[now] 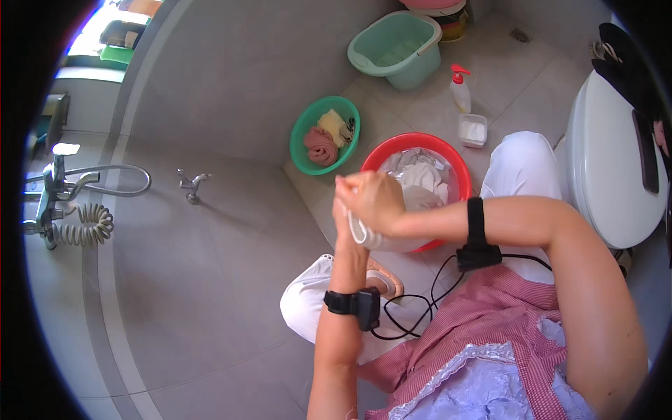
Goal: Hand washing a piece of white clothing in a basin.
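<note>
Above the left side of a red basin (465, 180), both of my hands are closed close together on a wet-looking white cloth (383, 243). My right hand (375, 201) is a fist wrapped round it. Just beside it, my left hand (344, 222) grips the same cloth, its fingers partly hidden by the right hand. Part of the cloth sticks out below my right wrist, and a bunched length hangs toward the basin. Inside the basin, more pale fabric (425, 173) lies in cloudy water.
A green basin (295, 148) holds pink and cream cloths. Behind are a pale green tub (402, 72), a white pump bottle (460, 94) with a red top and a small tub of white powder (473, 131). A toilet (609, 164) stands right; a wall tap (192, 187) is left.
</note>
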The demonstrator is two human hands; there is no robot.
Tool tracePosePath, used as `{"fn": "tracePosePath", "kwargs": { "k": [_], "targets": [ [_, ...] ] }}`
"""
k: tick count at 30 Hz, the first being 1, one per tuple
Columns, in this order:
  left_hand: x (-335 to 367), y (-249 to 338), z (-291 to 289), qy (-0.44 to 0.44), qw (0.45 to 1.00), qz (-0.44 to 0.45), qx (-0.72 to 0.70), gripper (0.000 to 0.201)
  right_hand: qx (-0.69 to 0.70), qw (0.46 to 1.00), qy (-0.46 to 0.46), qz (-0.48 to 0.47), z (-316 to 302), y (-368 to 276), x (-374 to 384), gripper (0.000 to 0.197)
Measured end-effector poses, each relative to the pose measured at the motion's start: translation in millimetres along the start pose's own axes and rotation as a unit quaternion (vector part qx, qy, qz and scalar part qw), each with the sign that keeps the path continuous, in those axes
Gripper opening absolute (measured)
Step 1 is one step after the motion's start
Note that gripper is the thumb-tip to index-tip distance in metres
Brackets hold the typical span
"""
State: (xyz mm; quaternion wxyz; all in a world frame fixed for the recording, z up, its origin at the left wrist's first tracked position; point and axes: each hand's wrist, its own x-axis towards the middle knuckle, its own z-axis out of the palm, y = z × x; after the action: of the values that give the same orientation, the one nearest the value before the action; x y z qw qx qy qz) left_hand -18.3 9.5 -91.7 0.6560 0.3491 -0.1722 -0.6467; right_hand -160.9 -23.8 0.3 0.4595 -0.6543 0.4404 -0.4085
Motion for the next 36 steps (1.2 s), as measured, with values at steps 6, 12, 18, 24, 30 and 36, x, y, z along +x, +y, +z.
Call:
{"fn": "tracePosePath", "kwargs": {
  "k": [6, 12, 18, 24, 30, 36],
  "targets": [
    [-10, -6, 51, -0.077, 0.993, -0.089, 0.000, 0.035, -0.070, 0.991, -0.038, -0.107, -10, 23, 7, 0.038],
    [-2, -10, 49, 0.141, 0.990, -0.002, 0.018, 0.026, -0.013, 0.999, 0.037, 0.017, -2, 8, 0, 0.036],
    [-1, -25, 54, 0.062, 0.998, -0.004, 0.033, 0.028, -0.046, 0.994, -0.021, -0.092, -16, 33, 15, 0.037],
    [-11, 0, 50, 0.018, 0.999, -0.030, 0.031, 0.028, -0.022, 0.998, 0.035, -0.041, 5, 22, -2, 0.041],
    [-12, -10, 69, -0.024, 0.992, -0.120, 0.010, 0.031, -0.089, 0.987, -0.079, -0.107, -15, 36, 10, 0.038],
    [-17, 1, 35, 0.053, 0.994, -0.025, 0.093, 0.029, -0.006, 0.999, -0.012, -0.036, 0, 12, -13, 0.039]
  ]
}}
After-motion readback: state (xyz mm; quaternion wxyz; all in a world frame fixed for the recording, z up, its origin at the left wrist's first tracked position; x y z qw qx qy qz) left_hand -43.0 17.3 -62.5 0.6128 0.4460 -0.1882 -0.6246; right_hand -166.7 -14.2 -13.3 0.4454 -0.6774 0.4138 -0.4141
